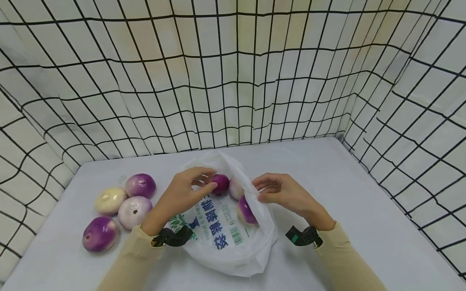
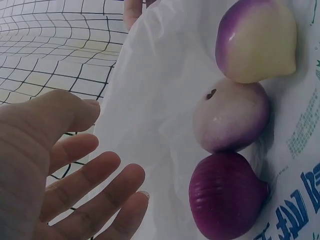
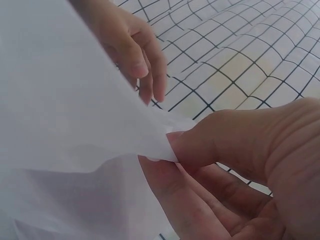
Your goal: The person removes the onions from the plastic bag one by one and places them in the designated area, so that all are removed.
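Note:
A white plastic bag [image 1: 233,258] with blue and green print lies with its mouth spread wide. Inside it sit a dark purple onion [image 2: 225,195], a pale onion [image 2: 232,117] and a purple-and-cream onion [image 2: 257,42], side by side. My right hand [image 1: 289,194] pinches the bag's right edge between thumb and index finger, as the right wrist view shows. Over the bag's left side hovers my left hand [image 1: 185,188], its fingers loosely bent and apart. It holds nothing in the left wrist view, though in the head view its fingertips overlap the dark purple onion.
On the white table [image 1: 364,226], left of the bag, several onions lie grouped: a purple one [image 1: 140,186], a yellowish one [image 1: 110,201], a whitish one [image 1: 134,212] and another purple one [image 1: 100,234]. Black netting [image 1: 236,52] stands along the back and both sides.

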{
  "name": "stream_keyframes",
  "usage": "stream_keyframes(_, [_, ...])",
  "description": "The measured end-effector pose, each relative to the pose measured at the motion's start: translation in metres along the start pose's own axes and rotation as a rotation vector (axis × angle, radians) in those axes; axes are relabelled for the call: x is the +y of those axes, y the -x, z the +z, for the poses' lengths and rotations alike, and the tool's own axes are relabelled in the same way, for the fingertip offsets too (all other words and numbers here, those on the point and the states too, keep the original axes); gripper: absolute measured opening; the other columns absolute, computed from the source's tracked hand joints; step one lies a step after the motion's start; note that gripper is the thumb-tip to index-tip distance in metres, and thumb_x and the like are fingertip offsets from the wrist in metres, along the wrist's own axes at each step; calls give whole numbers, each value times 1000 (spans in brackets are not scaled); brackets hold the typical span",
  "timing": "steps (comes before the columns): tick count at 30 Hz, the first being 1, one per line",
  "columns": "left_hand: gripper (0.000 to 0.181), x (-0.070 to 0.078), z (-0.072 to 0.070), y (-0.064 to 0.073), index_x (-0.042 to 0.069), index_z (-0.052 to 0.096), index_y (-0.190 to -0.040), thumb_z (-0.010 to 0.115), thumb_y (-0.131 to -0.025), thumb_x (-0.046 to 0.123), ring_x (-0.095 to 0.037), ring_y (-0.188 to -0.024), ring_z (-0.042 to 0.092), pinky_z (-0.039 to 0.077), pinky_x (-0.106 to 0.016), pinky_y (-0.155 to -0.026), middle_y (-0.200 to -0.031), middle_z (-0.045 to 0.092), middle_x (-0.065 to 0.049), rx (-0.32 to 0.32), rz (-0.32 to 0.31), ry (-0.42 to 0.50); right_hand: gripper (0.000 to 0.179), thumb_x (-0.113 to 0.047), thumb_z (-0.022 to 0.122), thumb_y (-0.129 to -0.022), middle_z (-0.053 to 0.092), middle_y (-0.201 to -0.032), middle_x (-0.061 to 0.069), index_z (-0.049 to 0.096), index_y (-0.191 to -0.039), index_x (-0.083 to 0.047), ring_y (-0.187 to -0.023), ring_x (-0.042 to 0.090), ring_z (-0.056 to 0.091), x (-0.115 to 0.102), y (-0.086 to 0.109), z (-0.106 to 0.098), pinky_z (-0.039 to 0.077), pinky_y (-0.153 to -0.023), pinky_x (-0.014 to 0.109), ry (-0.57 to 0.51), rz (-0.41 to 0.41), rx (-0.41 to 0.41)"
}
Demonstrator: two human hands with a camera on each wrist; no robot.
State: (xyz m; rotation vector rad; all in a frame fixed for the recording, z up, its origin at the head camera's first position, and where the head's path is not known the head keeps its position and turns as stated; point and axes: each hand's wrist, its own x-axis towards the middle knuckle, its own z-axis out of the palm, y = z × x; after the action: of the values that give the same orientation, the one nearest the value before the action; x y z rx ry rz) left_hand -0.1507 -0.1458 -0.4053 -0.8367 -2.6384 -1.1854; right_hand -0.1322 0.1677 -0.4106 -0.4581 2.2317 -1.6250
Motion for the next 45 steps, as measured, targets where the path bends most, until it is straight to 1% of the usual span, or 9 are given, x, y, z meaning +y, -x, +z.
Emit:
stream_keyframes(8, [38, 3, 21, -9, 9, 68, -131, 75, -96, 20, -18, -99, 74, 65, -38, -90, -119, 76, -10, -26, 18, 67, 39, -17, 76, -93, 70, -131, 10, 67, -131, -13, -109, 21, 73, 0, -1, -1, 61, -99, 38, 0, -18, -3])
stream_keyframes(15, [41, 4, 47, -9, 7, 68, -131, 76, -95, 23, -21, -104, 74, 64, -37, -94, -122, 75, -9, -160, 62, 90, 39, -18, 75, -94, 70, -130, 11, 67, -131, -12, -110, 21, 74, 2, 0, -1, 61, -100, 40, 20, -22, -5])
stream_keyframes(18, [41, 4, 58, -5, 10, 68, -130, 78, -93, 24, -22, -108, 74, 63, -38, -96, -123, 74, -7, -188, 36, 109, 39, -19, 75, -94, 70, -130, 11, 66, -131, -12, -110, 21, 74, 3, -4, -3, 61, -100, 39, 36, -29, -30])
stream_keyframes(22, [42, 9, 76, -10, 16, 67, -130, 81, -91, 25, -19, -110, 72, 62, -33, -95, -123, 73, -1, -228, 19, 148, 38, -19, 75, -94, 69, -129, 13, 66, -131, -12, -107, 22, 74, 9, 0, -14, 61, -99, 39, 67, -36, -15])
stream_keyframes(27, [43, 13, 99, -18, 19, 67, -128, 83, -89, 28, -16, -111, 69, 62, -26, -92, -124, 72, 3, -275, 52, 141, 39, -19, 74, -95, 69, -127, 16, 65, -132, -9, -104, 20, 75, 22, 11, -27, 61, -98, 35, 96, -29, 7])
stream_keyframes(33, [45, 15, 104, -20, 17, 68, -126, 86, -86, 24, -16, -112, 68, 61, -22, -93, -122, 72, 4, -269, 32, 100, 39, -20, 74, -95, 69, -129, 15, 65, -132, -11, -105, 18, 76, 29, 13, -28, 59, -96, 27, 73, -38, 5])
stream_keyframes(38, [47, 17, 109, -22, 16, 67, -128, 85, -86, 26, -14, -114, 66, 59, -19, -95, -124, 70, 3, -298, 38, 102, 40, -18, 74, -95, 69, -129, 15, 64, -132, -8, -102, 15, 76, 31, 18, -28, 59, -94, 25, 56, -25, 18])
stream_keyframes(41, [48, 18, 111, -20, 17, 67, -129, 86, -86, 28, -11, -113, 64, 58, -17, -94, -124, 69, 5, -310, 39, 86, 41, -19, 75, -95, 69, -129, 15, 63, -133, -7, -101, 14, 76, 31, 20, -27, 59, -93, 24, 50, -10, 14])
stream_keyframes(45, [52, 18, 108, -13, 18, 66, -130, 87, -84, 31, -10, -112, 62, 58, -16, -91, -125, 67, 5, -281, 15, 74, 40, -20, 74, -96, 69, -131, 16, 64, -133, -8, -102, 15, 76, 26, 13, -24, 59, -93, 25, 67, -20, -16])
